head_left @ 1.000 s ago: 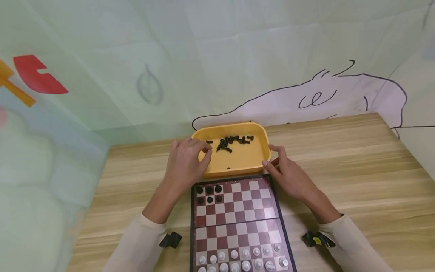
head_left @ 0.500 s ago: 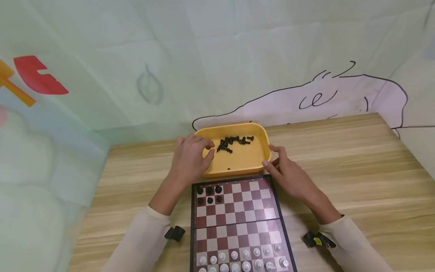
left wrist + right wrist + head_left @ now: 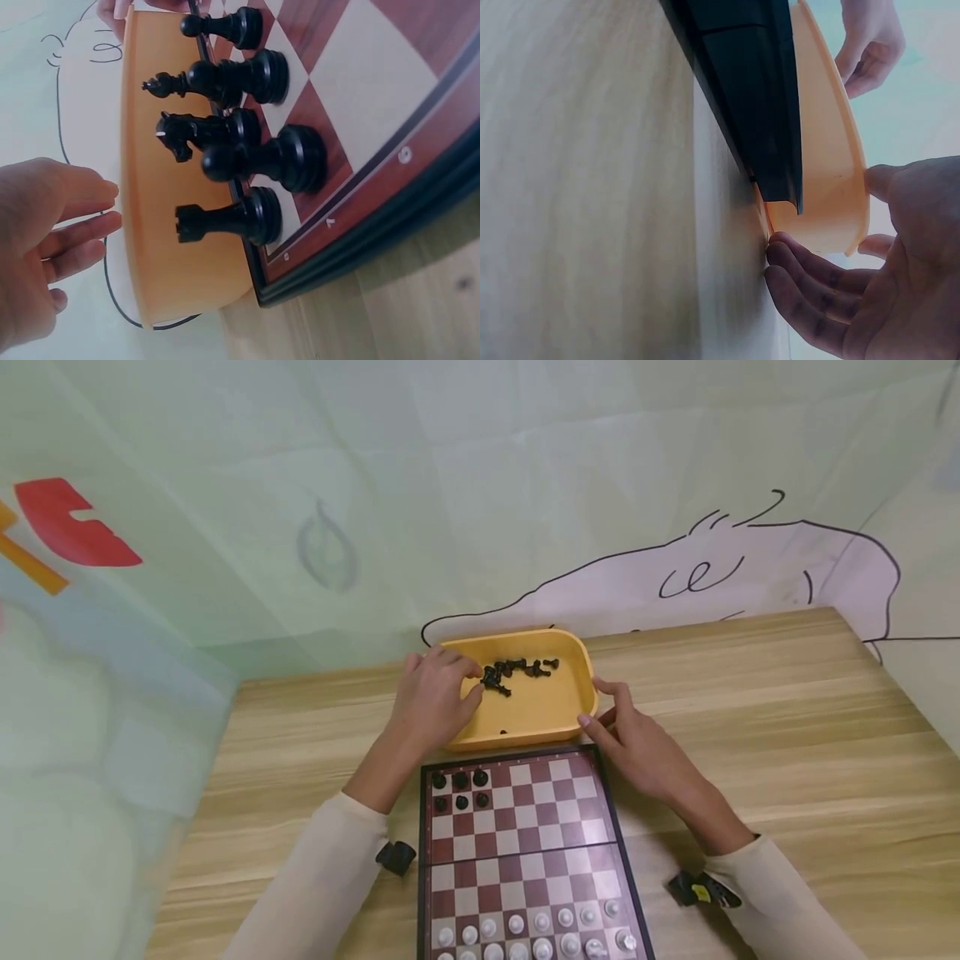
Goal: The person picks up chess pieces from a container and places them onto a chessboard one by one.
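Note:
A yellow plastic tray [image 3: 540, 706] holds several black chess pieces [image 3: 492, 677] lying in a loose heap. My left hand [image 3: 435, 697] reaches over the tray's left side, thumb and forefinger apart, fingertips right at the heap's left end. Nothing shows between those fingers in the left wrist view. My right hand [image 3: 647, 750] grips the tray's near right corner, its thumb at the rim [image 3: 859, 154]. Below the tray lies a chessboard [image 3: 525, 839]. On its far left squares stand upright black pieces, among them a rook [image 3: 229, 217] and a knight [image 3: 202, 133].
White chess pieces [image 3: 542, 935] stand in two rows at the board's near end. All of this is on a wood-grain table [image 3: 757, 718]. Behind it rises a printed cloth backdrop [image 3: 480, 510]. Both wrists wear black straps [image 3: 397, 857].
My left hand has moved right over the tray, from its left end to the heap of black pieces. My right hand keeps its grip on the corner. The pieces on the board stay put.

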Demonstrator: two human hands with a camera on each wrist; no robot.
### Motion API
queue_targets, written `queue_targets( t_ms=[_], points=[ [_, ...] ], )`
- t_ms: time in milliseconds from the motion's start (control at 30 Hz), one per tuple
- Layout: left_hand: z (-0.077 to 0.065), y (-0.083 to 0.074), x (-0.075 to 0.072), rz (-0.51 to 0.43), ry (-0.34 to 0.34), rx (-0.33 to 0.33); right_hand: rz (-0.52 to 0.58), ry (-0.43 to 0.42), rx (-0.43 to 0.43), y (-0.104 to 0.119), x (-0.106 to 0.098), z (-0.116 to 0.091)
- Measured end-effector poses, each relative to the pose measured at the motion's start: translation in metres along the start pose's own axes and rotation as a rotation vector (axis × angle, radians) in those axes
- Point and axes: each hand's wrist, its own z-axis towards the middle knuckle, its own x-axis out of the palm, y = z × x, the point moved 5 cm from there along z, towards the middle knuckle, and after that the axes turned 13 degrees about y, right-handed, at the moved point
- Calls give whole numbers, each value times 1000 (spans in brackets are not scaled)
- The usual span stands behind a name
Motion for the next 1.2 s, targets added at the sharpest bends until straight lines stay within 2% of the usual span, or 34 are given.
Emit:
queue_targets(
  t_ms=[733, 1200],
  points=[
    [26, -6, 19, 10, 177, 24, -3, 4, -7, 1, -1, -2],
    [41, -12, 29, 37, 256, 60, -2, -4, -17, 3, -1, -1]
  ],
)
